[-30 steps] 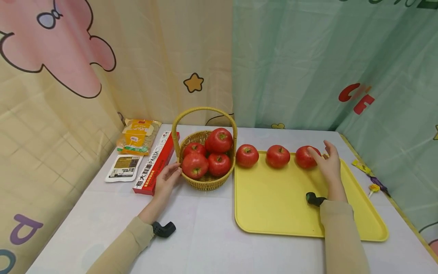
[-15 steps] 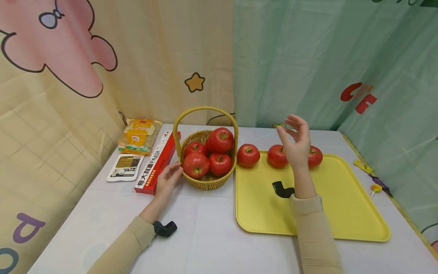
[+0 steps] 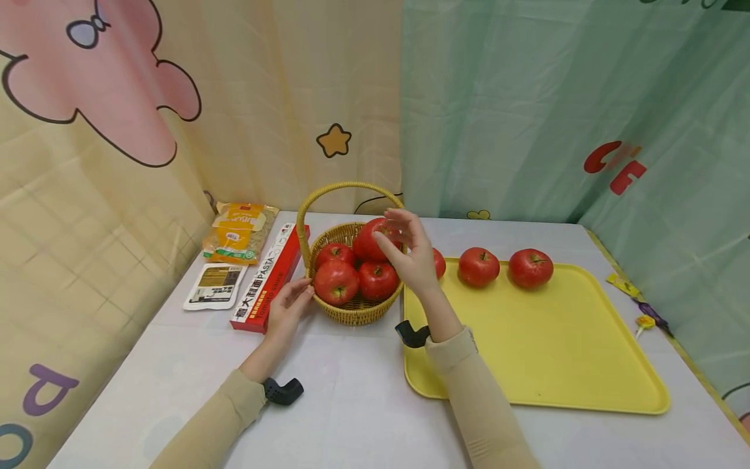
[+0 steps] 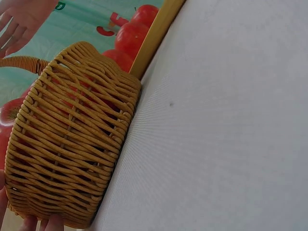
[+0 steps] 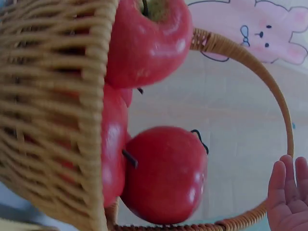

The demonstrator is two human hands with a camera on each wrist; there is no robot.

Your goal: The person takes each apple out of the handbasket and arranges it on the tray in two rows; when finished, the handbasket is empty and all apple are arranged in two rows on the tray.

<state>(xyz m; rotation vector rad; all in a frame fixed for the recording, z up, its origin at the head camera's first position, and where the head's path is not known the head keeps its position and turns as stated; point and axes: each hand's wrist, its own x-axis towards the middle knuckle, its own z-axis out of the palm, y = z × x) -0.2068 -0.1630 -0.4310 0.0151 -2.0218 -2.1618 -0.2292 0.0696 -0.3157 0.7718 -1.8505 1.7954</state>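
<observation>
A wicker basket [image 3: 354, 317] with an arched handle holds several red apples [image 3: 336, 283]. My left hand [image 3: 286, 312] grips the basket's left rim, its fingertips [image 4: 54, 222] against the weave in the left wrist view. Over the basket's right side, my right hand [image 3: 415, 259] has its fingers spread and carries nothing. It overlaps the topmost apple [image 3: 368, 242] in the head view. The right wrist view shows a gap between that hand [image 5: 288, 199] and the nearest apple [image 5: 166, 175]. Along the yellow tray's [image 3: 533, 352] back edge sit 3 more apples [image 3: 478, 267], the leftmost partly hidden by my right hand.
Left of the basket lie a red pasta box [image 3: 272, 280], a white packet [image 3: 215, 286] and a bag of grain [image 3: 240, 231]. Wrapped candies [image 3: 624, 285] and a lollipop [image 3: 645, 322] lie right of the tray. Curtains [image 3: 492, 117] hang behind the table.
My right hand has moved left, from the rightmost apple on the tray, across the other apples, to the basket. My left hand stays at the basket rim. The apples have not moved.
</observation>
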